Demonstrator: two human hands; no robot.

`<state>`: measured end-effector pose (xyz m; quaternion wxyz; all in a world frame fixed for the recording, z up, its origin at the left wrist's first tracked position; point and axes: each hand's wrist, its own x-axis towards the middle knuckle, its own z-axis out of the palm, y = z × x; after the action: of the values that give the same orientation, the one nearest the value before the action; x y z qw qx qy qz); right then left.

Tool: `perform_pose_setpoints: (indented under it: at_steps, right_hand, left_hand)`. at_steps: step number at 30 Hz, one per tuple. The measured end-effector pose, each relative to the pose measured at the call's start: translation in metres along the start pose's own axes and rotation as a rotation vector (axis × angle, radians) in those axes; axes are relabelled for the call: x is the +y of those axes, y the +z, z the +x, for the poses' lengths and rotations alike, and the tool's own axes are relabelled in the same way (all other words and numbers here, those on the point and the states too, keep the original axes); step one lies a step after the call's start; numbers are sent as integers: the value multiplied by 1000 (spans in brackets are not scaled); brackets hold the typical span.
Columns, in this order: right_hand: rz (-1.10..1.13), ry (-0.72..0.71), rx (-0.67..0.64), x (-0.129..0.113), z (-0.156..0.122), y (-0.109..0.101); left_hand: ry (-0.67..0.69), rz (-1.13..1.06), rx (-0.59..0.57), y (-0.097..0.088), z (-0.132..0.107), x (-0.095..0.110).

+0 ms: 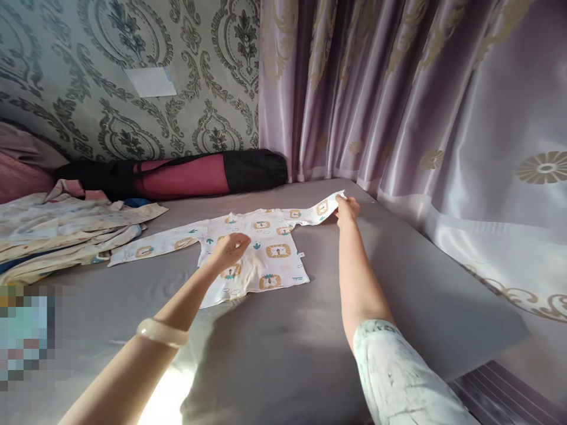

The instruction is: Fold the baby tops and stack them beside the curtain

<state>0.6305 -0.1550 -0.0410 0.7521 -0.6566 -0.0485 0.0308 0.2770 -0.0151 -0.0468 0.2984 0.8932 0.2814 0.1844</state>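
Gray bedsheet under lion-print shirt, spread out; red-and-black bag behind the shirt, clothes pile left of it, purple curtain behind and to its right. Right hand pinches the cuff at the shirt's right end; left hand, fingers curled, over the shirt's front, can't tell if gripping fabric.

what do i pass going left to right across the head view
Pile of clothes → left hand → small tag on the side of the printed shirt → right hand → large round flower motif on the curtain.
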Motion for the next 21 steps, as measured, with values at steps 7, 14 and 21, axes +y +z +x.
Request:
perform_pose_setpoints:
  at_steps: [7, 14, 21]
  right_hand:
    - [369, 50, 161, 3, -11, 34]
    - [703, 208, -132, -4, 2, 31]
    - [865, 343, -274, -23, -8, 34]
  left_hand:
    - [143, -3, -48, 46, 89, 34]
    - [177, 113, -108, 84, 132, 38]
    - [36, 216, -118, 102, 130, 36]
